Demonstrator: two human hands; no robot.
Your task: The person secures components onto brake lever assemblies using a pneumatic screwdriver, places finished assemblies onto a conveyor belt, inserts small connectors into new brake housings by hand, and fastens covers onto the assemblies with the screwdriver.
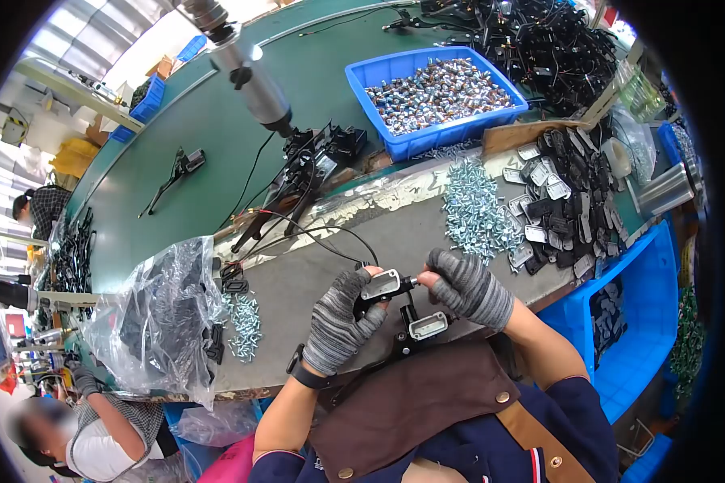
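Observation:
My left hand (340,319), in a grey striped fingerless glove, grips a black brake lever assembly (381,285) with a pale rectangular reservoir facing up. A black cable runs from it toward the left. My right hand (473,293), gloved alike, is closed in a pinch at the right end of that assembly, by a short dark stub; anything small between the fingertips is hidden. Just below, near the bench's front edge, lies a second brake lever assembly (427,325) with a similar reservoir, apart from my fingers.
Piles of silvery screws (477,211) and small screws (244,326) flank my hands. Black covers (568,197) lie right. A blue bin (451,141) holds small metal parts. A powered driver (254,84) hangs above more levers. Plastic bag (157,322) left; another person (105,435) sits lower left.

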